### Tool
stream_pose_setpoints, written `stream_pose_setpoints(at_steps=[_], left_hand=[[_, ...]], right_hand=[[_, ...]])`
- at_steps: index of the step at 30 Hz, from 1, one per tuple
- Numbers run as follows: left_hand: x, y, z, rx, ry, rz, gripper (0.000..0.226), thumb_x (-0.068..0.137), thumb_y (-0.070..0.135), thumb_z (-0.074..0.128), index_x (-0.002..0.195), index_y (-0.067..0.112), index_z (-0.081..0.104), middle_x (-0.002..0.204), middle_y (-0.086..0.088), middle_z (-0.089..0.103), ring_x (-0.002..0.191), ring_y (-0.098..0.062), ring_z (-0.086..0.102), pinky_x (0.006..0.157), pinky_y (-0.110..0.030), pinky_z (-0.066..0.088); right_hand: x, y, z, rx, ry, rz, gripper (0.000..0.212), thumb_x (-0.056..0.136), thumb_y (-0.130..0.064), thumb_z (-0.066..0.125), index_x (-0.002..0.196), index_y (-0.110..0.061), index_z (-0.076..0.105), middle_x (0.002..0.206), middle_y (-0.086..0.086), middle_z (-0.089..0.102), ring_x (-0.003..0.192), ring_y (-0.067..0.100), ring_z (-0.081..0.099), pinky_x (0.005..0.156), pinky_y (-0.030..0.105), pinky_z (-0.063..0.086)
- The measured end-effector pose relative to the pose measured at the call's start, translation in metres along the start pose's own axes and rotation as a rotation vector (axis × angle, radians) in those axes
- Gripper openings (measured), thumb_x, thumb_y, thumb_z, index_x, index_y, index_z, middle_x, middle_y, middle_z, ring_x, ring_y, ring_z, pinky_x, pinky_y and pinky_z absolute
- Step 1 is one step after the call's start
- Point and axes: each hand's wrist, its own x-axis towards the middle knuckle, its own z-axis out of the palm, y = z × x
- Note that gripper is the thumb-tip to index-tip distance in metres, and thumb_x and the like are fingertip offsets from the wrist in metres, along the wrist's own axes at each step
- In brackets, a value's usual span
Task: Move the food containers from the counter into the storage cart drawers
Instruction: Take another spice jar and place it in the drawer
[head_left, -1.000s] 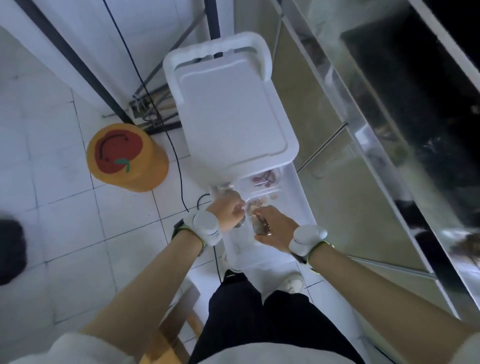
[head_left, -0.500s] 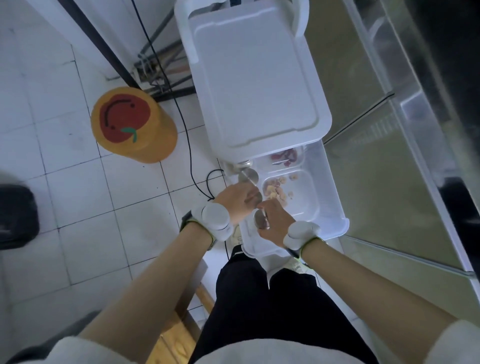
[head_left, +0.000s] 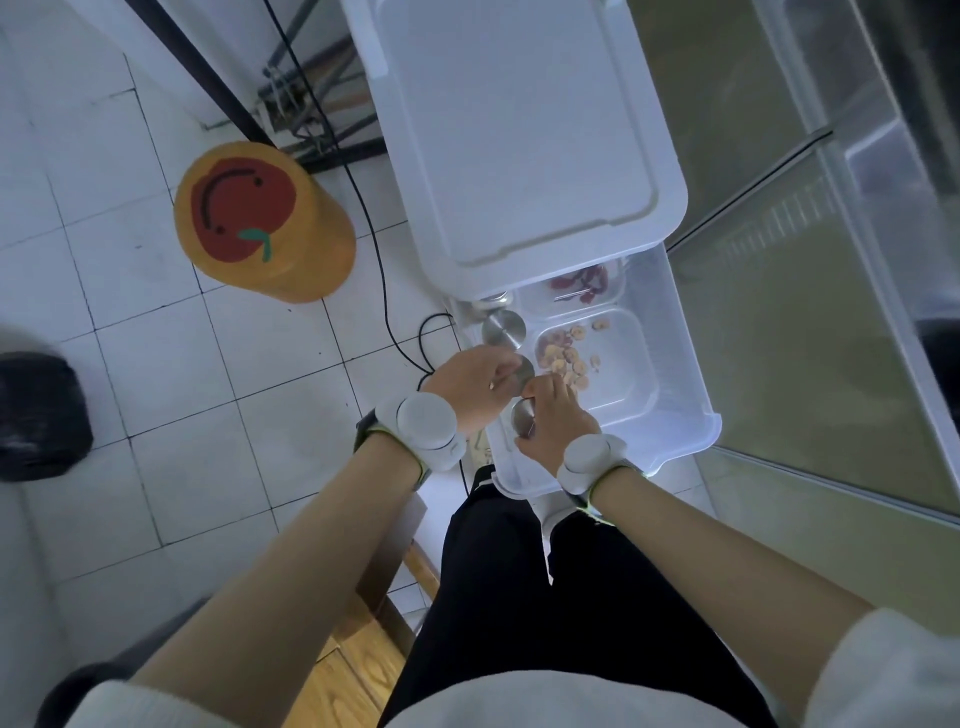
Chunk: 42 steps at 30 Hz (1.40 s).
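The white storage cart stands ahead with its clear drawer pulled out toward me. Inside lie a clear food container of pale pieces and behind it a container of red food. Along the drawer's left side stand small jars with round metal lids. My left hand grips one metal-lidded jar. My right hand grips another jar just in front of it. Both jars' bodies are hidden by my fingers.
An orange round stool with a red apple face stands on the tiled floor left of the cart. A black cable runs down beside the cart. A stainless cabinet front is on the right. A dark bag lies at the far left.
The view has shifted closer over the drawer. My two hands stay together at the drawer's left side, each on a metal-lidded jar; my left hand has edged slightly further in.
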Motion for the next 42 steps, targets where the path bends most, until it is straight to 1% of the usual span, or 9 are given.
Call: stream_pose_setpoints(at_steps=[3, 9, 13, 20, 27, 30, 35, 39, 42], left_hand=[[0.0, -0.005, 0.002, -0.002, -0.002, -0.03, 0.028, 0.094, 0.018, 0.04, 0.112, 0.008, 0.058, 0.119, -0.008, 0.061, 0.109, -0.024, 0.057, 0.093, -0.039, 0.046], [0.002, -0.007, 0.005, -0.026, 0.015, -0.048, 0.029, 0.093, 0.02, 0.041, 0.117, 0.014, 0.057, 0.119, -0.003, 0.06, 0.11, -0.021, 0.055, 0.091, -0.036, 0.045], [0.002, -0.006, 0.006, -0.02, 0.01, -0.041, 0.031, 0.093, 0.019, 0.041, 0.119, 0.013, 0.056, 0.12, -0.004, 0.06, 0.11, -0.022, 0.055, 0.091, -0.036, 0.045], [0.002, -0.008, 0.008, -0.046, 0.023, -0.036, 0.03, 0.093, 0.016, 0.042, 0.119, 0.012, 0.056, 0.119, -0.006, 0.061, 0.107, -0.021, 0.056, 0.083, -0.027, 0.04], [0.003, -0.008, 0.009, -0.041, 0.013, -0.034, 0.031, 0.093, 0.016, 0.042, 0.121, 0.012, 0.055, 0.121, -0.005, 0.061, 0.102, -0.018, 0.055, 0.081, -0.023, 0.037], [0.002, -0.006, 0.006, -0.025, 0.03, -0.028, 0.031, 0.093, 0.018, 0.042, 0.121, 0.013, 0.056, 0.121, -0.005, 0.06, 0.1, -0.017, 0.054, 0.081, -0.023, 0.037], [0.001, 0.005, -0.005, 0.017, 0.1, -0.001, 0.031, 0.093, 0.016, 0.041, 0.121, 0.012, 0.056, 0.127, -0.004, 0.057, 0.119, -0.021, 0.052, 0.099, -0.032, 0.041], [0.003, 0.012, -0.014, 0.008, 0.173, 0.042, 0.028, 0.093, 0.012, 0.042, 0.116, 0.01, 0.058, 0.123, -0.008, 0.058, 0.113, -0.023, 0.054, 0.095, -0.03, 0.04], [0.005, 0.023, -0.02, 0.037, 0.2, 0.074, 0.034, 0.093, 0.013, 0.041, 0.125, 0.011, 0.052, 0.13, -0.007, 0.053, 0.113, -0.024, 0.053, 0.094, -0.029, 0.039]], right_hand=[[0.002, 0.001, 0.002, -0.029, 0.029, 0.011, 0.053, 0.077, -0.022, 0.061, 0.124, -0.01, 0.039, 0.127, 0.006, 0.042, 0.119, 0.021, 0.042, 0.083, 0.032, 0.048], [0.0, 0.006, 0.001, -0.081, 0.055, -0.005, 0.056, 0.076, -0.031, 0.063, 0.123, -0.012, 0.038, 0.125, 0.004, 0.043, 0.115, 0.021, 0.046, 0.084, 0.031, 0.045], [-0.002, 0.012, -0.003, -0.049, -0.033, 0.014, 0.059, 0.076, -0.034, 0.065, 0.124, -0.013, 0.038, 0.128, 0.005, 0.042, 0.116, 0.023, 0.047, 0.084, 0.034, 0.045], [-0.003, 0.005, -0.006, 0.102, -0.104, -0.015, 0.054, 0.081, -0.018, 0.062, 0.126, -0.004, 0.036, 0.133, 0.013, 0.036, 0.107, 0.034, 0.056, 0.086, 0.038, 0.045], [-0.01, 0.005, -0.01, 0.131, -0.163, -0.038, 0.063, 0.084, -0.019, 0.059, 0.137, -0.006, 0.028, 0.14, 0.013, 0.03, 0.122, 0.031, 0.046, 0.098, 0.037, 0.043], [-0.014, 0.01, -0.015, 0.191, -0.136, -0.036, 0.058, 0.088, -0.023, 0.054, 0.138, -0.007, 0.029, 0.141, 0.012, 0.032, 0.125, 0.03, 0.043, 0.102, 0.038, 0.04], [-0.026, 0.026, -0.032, 0.369, -0.101, -0.023, 0.043, 0.093, -0.024, 0.046, 0.133, -0.009, 0.038, 0.135, 0.01, 0.044, 0.121, 0.026, 0.047, 0.102, 0.034, 0.039], [-0.035, 0.04, -0.042, 0.497, -0.074, 0.031, 0.033, 0.095, -0.023, 0.042, 0.126, -0.011, 0.048, 0.126, 0.006, 0.055, 0.114, 0.02, 0.053, 0.091, 0.022, 0.037], [-0.044, 0.052, -0.05, 0.592, -0.022, 0.082, 0.029, 0.095, -0.022, 0.042, 0.121, -0.012, 0.053, 0.123, 0.002, 0.058, 0.113, 0.018, 0.054, 0.089, 0.019, 0.035]])
